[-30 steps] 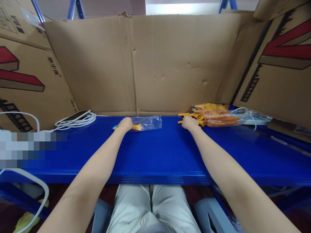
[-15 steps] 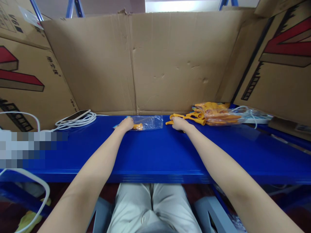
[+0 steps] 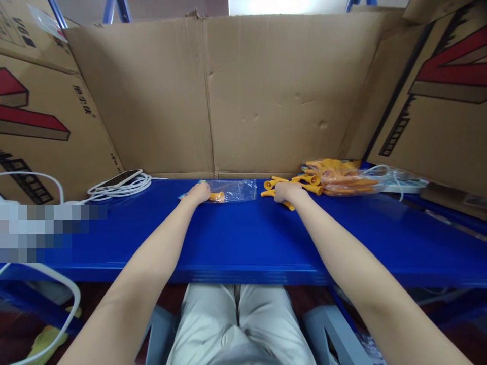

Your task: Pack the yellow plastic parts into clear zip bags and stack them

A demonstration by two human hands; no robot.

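My left hand [image 3: 200, 192] is closed over the left end of a clear plastic bag [image 3: 240, 190] lying on the blue table [image 3: 243, 238]. An orange horn-shaped plastic piece [image 3: 217, 197] sticks out beside its fingers, on or inside the bag; I cannot tell which. To the right, my right hand [image 3: 286, 192] is closed among several loose orange horn-shaped pieces [image 3: 312, 189]. One piece [image 3: 289, 206] shows just below that hand. The fingertips of both hands are mostly hidden from above.
Behind the loose pieces lies a clear bag [image 3: 346, 182] packed with more orange pieces. A phone [image 3: 119, 179] rests on a coiled white cable [image 3: 133, 187] at the left. Cardboard [image 3: 266, 96] walls the back, and boxes [image 3: 34, 116] stand at the sides.
My right hand has shifted slightly right over the orange pieces, uncovering a flared end at its left and a piece below it. My left hand stays in nearly the same place.
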